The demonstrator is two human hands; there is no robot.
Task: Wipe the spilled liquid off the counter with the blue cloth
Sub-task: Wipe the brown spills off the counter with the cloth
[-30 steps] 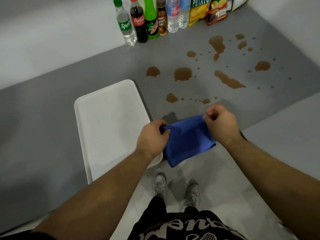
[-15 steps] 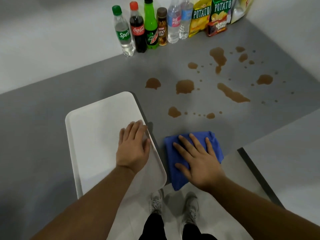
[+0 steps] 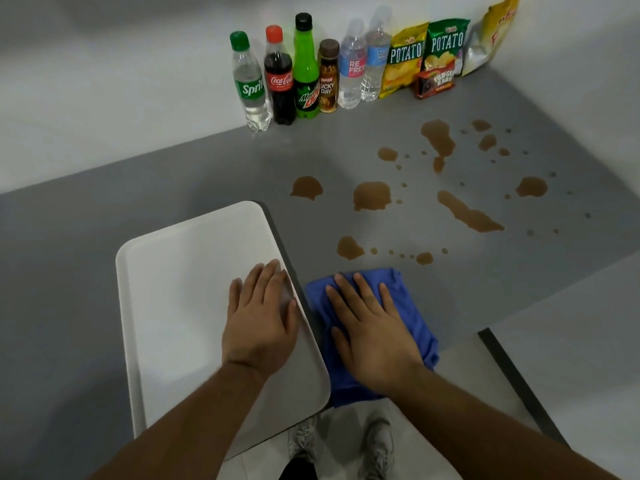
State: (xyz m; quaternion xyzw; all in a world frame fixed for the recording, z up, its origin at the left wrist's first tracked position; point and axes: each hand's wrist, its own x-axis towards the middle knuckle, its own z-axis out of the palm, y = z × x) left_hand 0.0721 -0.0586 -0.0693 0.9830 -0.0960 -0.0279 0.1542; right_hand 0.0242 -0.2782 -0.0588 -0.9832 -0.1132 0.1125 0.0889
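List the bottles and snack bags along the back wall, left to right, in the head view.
Sprite bottle, Coca-Cola bottle, Mountain Dew bottle, Lucky Day bottle, pink-label water bottle, blue-label water bottle, yellow potato chip bag, green potato chip bag, yellow pouch.

Single head-worn view: looks forward and steeply down over counter (image 3: 173, 174), near edge close, wall (image 3: 104, 81) far.
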